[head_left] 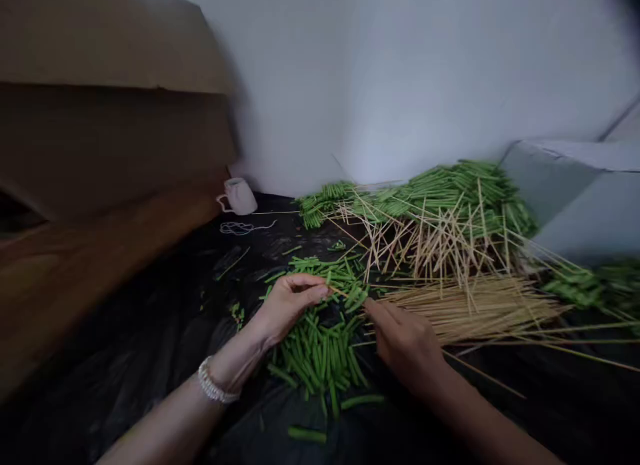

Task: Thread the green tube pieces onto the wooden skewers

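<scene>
My left hand, with a beaded bracelet at the wrist, pinches a small green piece at the tip of a thin stick. My right hand is closed round that stick, where short green pieces are threaded near its fingers. Beneath and between both hands lies a loose pile of cut green stalks. A bundle of bare thin sticks lies just right of my right hand.
Behind the sticks, filled skewers of green pieces are heaped by the wall. A white mug and a looped white string sit at the back left. A cardboard box stands left, a pale box right. Black plastic sheeting lies underneath.
</scene>
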Demonstrator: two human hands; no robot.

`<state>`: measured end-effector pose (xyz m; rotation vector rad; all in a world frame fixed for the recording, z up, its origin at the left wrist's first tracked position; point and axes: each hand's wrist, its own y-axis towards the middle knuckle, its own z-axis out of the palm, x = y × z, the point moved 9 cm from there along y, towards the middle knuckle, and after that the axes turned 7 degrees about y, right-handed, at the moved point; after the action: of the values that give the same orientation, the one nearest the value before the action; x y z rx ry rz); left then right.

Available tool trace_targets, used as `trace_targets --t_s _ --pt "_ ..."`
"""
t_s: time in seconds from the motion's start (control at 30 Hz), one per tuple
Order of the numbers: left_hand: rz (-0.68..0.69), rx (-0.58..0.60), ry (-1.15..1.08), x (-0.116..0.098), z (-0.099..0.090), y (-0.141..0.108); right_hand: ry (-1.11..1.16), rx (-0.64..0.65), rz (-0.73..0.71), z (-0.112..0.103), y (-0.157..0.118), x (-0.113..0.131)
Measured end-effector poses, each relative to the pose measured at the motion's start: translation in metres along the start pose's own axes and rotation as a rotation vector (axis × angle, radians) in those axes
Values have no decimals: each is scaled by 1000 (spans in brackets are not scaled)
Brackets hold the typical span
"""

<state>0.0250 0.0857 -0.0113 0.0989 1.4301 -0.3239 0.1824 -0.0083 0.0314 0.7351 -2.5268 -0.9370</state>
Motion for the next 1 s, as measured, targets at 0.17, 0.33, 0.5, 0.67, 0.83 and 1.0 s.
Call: trace_targets --t_s 0.17,0.33,0.5,0.67,0.83,1.0 --pt "-4 4 3 0 2 1 85 55 50 6 -1 -5" --pt "-9 2 14 -1 3 0 120 98 93 10 -2 -9" --pt "-15 3 23 1 4 0 160 108 104 11 -2 -10" --pt "-25 -6 19 2 2 0 130 106 88 10 -1 -8" --pt "-57 10 -23 4 6 -1 150 105 95 9 -1 -8" --pt "-71 8 -6 5 6 -2 116 108 93 9 -1 -7"
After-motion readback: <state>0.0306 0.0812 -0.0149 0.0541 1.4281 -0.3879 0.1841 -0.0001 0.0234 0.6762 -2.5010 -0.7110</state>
